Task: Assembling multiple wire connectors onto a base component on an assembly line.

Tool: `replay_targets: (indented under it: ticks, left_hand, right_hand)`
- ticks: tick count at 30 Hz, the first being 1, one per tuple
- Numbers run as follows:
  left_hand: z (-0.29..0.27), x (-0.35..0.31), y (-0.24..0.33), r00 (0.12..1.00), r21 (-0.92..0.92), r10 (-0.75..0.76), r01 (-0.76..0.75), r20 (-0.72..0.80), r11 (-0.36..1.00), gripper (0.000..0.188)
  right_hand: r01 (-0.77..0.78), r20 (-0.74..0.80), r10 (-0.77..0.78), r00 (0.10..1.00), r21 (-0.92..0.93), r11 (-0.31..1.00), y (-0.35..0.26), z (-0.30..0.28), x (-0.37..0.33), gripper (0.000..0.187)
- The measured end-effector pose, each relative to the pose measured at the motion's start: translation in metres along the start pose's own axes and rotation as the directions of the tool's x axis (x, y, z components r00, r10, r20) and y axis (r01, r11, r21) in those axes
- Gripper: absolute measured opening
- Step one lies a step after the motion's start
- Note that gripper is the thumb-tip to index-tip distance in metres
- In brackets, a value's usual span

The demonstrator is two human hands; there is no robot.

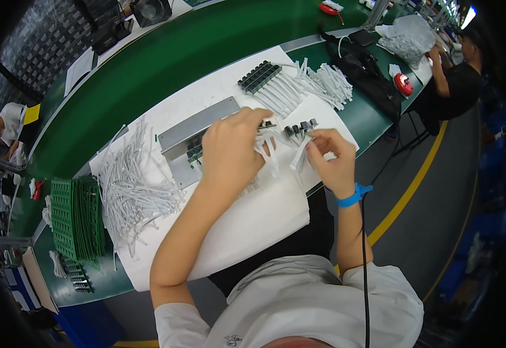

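Observation:
My left hand (232, 148) reaches over a grey metal fixture (200, 123), its fingers curled round a small circuit board (268, 124) with white cables (272, 156) hanging below it. Close to its right is another small board with black parts (301, 127), from which a white cable (300, 155) runs down. My right hand (335, 162), with a blue band (354, 196) on its wrist, pinches at the top of that cable. More board pieces (195, 152) sit in the fixture, partly hidden by my left hand.
White sheets (264, 223) cover the green bench. A heap of loose white cables (131, 185) lies left, beside stacked green board panels (79, 217). Cabled boards (260, 77) lie at the far side. A black bag (363, 75) and red reel (403, 84) are right; people work nearby.

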State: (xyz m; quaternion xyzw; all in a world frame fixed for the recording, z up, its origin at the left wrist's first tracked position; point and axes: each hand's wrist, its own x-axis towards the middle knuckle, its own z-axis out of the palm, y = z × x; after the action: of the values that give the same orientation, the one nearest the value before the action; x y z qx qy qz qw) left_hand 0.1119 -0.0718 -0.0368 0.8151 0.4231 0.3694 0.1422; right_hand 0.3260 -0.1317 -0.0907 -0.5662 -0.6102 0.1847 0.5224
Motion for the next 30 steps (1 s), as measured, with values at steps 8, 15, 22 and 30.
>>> replay_targets:
  ticks: [8,15,22,30]
  left_hand:
    - [-0.012,0.003,-0.007,0.995,-0.062,-0.076,0.08,0.067,0.995,0.033]
    - [-0.003,0.003,-0.013,0.994,-0.076,-0.067,0.073,0.081,0.994,0.028]
    - [0.012,0.002,-0.01,0.963,-0.513,-0.012,0.154,0.27,0.844,0.015]
    - [0.01,0.002,-0.008,0.923,-0.644,0.001,0.268,0.385,0.717,0.022]
  right_hand:
    - [0.262,0.203,-0.235,0.951,-0.12,0.958,0.012,-0.014,0.041,0.017]
    - [0.437,0.367,-0.348,0.863,-0.195,0.878,0.016,-0.019,0.045,0.019]
    - [-0.004,0.221,-0.051,0.974,0.245,0.97,-0.013,-0.006,0.016,0.022]
    - [-0.093,0.235,0.044,0.971,0.203,0.975,-0.025,-0.002,0.004,0.021]
